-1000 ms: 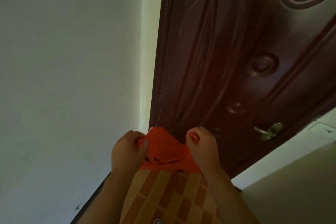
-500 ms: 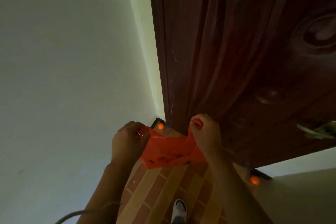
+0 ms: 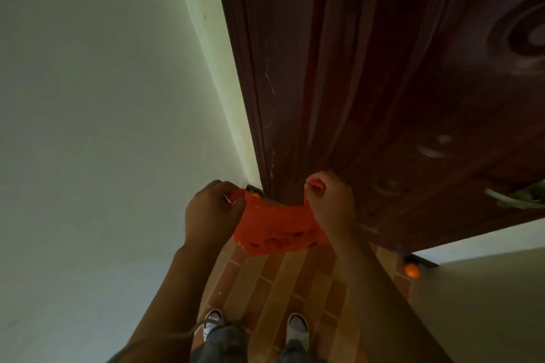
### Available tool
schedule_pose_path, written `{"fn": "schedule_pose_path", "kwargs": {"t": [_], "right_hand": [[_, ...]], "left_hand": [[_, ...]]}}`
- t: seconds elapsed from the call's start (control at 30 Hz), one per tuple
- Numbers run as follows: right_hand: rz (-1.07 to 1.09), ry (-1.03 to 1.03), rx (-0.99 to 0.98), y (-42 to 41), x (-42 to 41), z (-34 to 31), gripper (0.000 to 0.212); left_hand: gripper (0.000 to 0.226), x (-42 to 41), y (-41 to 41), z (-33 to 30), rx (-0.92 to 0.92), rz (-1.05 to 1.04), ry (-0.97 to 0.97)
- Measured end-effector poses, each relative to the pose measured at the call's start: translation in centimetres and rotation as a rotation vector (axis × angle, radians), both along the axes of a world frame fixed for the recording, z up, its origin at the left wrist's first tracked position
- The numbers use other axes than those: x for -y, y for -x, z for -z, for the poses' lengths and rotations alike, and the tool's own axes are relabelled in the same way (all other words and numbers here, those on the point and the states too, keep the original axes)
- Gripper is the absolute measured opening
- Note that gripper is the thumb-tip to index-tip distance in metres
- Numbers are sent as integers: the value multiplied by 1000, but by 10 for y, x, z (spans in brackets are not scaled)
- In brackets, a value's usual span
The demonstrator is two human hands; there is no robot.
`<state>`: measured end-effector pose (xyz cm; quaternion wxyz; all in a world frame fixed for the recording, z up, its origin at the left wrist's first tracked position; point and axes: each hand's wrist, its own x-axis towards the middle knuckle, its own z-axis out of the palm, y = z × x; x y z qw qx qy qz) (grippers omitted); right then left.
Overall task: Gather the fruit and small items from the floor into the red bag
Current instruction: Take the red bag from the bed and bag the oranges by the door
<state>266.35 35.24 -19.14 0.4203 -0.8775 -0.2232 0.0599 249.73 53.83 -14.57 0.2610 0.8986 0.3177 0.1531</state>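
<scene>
One red bag (image 3: 277, 227) hung stretched between two hands: left hand (image 3: 212, 212) and right hand (image 3: 330, 206) each pinched a top edge. Two oranges lay on the tiled floor (image 3: 274, 289): one (image 3: 254, 202) by the door (image 3: 383, 82) corner, one (image 3: 411, 270) at right. Two shoes showed.

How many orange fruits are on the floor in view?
2: one orange fruit by the door's lower right corner; another in the wall corner, partly behind the red bag. More may be hidden.
</scene>
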Motion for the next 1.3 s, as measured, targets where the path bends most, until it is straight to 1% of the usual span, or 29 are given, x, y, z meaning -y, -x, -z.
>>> {"fn": "schedule_pose_path", "kwargs": {"t": [0.2, 0.3, 0.33, 0.4, 0.53, 0.7, 0.77, 0.87, 0.9, 0.97, 1.1, 1.13, 1.23, 1.3], "right_hand": [[72, -5, 114, 6, -29, -17, 10], [108, 14, 131, 20, -47, -25, 10], [126, 28, 135, 26, -53, -27, 11], [162, 55, 157, 42, -65, -29, 12], [182, 93, 197, 71, -86, -31, 16], [202, 113, 180, 89, -102, -22, 16], [200, 113, 152, 89, -104, -11, 15], [195, 109, 60, 82, -109, 15, 13], [195, 117, 33, 78, -110, 26, 14], [201, 133, -2, 68, -113, 47, 17], [201, 129, -32, 44, -118, 89, 43], [199, 147, -52, 38, -118, 99, 42], [198, 180, -124, 16, -118, 133, 23], [201, 191, -170, 1, -121, 156, 14]], "left_hand": [[7, -47, 1, -3, 59, 54, 11], [14, -75, 9, -3, 108, 100, 40], [12, -86, 14, -2, 114, 114, 52], [4, -105, 23, 1, 118, 134, 74], [7, -139, 41, 11, 117, 169, 106], [10, -160, 54, 23, 107, 230, 135], [8, -166, 54, 33, 67, 231, 135], [9, -172, 47, 53, -33, 228, 102], [6, -173, 45, 59, -69, 219, 99], [9, -173, 37, 71, -119, 194, 107], [16, -175, 17, 107, -244, 186, 94], [16, -176, 11, 117, -278, 191, 88], [11, -174, -9, 144, -341, 211, 88], [10, -172, -23, 162, -369, 223, 104]]}}
